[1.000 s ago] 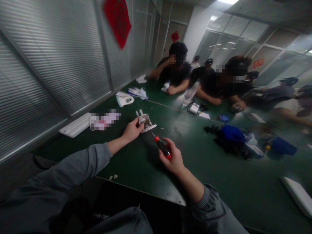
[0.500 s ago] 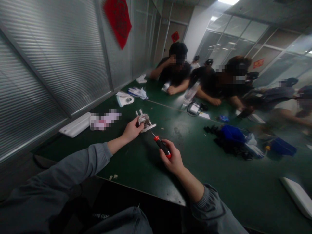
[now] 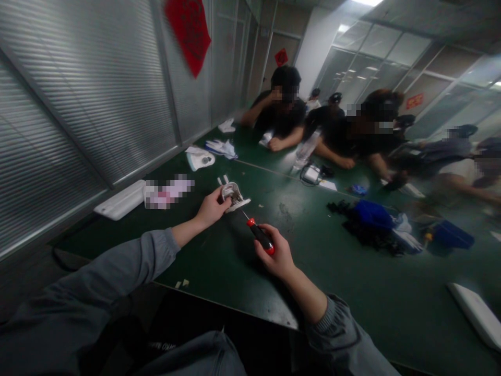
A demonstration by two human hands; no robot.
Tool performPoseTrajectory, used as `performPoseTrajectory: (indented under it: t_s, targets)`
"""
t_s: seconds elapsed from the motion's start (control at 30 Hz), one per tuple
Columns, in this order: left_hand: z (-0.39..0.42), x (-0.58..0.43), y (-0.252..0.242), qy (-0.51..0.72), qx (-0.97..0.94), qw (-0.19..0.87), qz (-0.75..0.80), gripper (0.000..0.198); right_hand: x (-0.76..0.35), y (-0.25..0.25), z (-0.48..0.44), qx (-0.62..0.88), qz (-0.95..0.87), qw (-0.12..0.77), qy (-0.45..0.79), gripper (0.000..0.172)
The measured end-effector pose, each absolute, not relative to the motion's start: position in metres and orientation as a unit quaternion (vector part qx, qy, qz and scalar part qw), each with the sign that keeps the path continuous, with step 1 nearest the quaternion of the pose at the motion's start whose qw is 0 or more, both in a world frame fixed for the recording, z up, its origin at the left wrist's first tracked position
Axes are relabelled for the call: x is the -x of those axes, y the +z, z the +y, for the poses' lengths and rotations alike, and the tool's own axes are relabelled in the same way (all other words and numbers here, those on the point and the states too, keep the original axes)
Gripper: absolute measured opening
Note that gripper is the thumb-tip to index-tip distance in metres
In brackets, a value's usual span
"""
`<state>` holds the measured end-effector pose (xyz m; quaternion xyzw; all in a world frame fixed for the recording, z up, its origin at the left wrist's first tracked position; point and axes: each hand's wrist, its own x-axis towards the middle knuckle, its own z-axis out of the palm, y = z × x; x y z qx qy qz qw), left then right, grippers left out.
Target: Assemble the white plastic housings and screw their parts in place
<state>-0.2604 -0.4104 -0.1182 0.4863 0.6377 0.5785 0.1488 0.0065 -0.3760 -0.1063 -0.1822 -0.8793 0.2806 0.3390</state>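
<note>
My left hand point(image 3: 211, 208) grips a small white opened device point(image 3: 234, 195) with exposed parts inside, resting on the green table point(image 3: 242, 261). My right hand point(image 3: 276, 254) is closed around a red and black screwdriver point(image 3: 259, 236). The thin tip of the tool points up and left toward the device and stops a short way from it. Both of my arms wear grey sleeves.
A white flat casing point(image 3: 119, 201) lies by the blinds on the left, with a white part point(image 3: 200, 160) and gloves point(image 3: 222, 149) farther along. A blue and black pile point(image 3: 371, 222) sits at the right, another white casing point(image 3: 475, 313) at the near right. Several people sit at the far end.
My hands have barely moved; the screwdriver has shifted very slightly. People at the far end moved their arms a little.
</note>
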Motion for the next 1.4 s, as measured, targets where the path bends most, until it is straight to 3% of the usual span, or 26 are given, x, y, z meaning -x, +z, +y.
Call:
performPoseTrajectory:
  t_s: [0.73,1.0,1.1,1.3,1.4]
  targets:
    - [-0.4067,0.2632,-0.1234,0.591,-0.477,0.137,0.636,0.041,-0.0029,-0.1068,-0.3748,0.152,-0.874,0.338,0.313,0.04]
    - [-0.4074,0.2627,-0.1219,0.589,-0.479,0.148,0.634,0.039,-0.0083,-0.1065,-0.3751,0.175,-0.883,0.274,0.337,0.051]
    - [-0.4066,0.2638,-0.1241,0.591,-0.478,0.15,0.632,0.041,-0.0083,-0.107,-0.3752,0.197,-0.876,0.283,0.338,0.046]
    - [-0.4059,0.2649,-0.1256,0.597,-0.477,0.149,0.628,0.042,-0.0033,-0.109,-0.3759,0.213,-0.865,0.319,0.323,0.057]
    - [-0.4074,0.2641,-0.1238,0.591,-0.482,0.147,0.63,0.041,-0.004,-0.1088,-0.3757,0.224,-0.863,0.317,0.322,0.054]
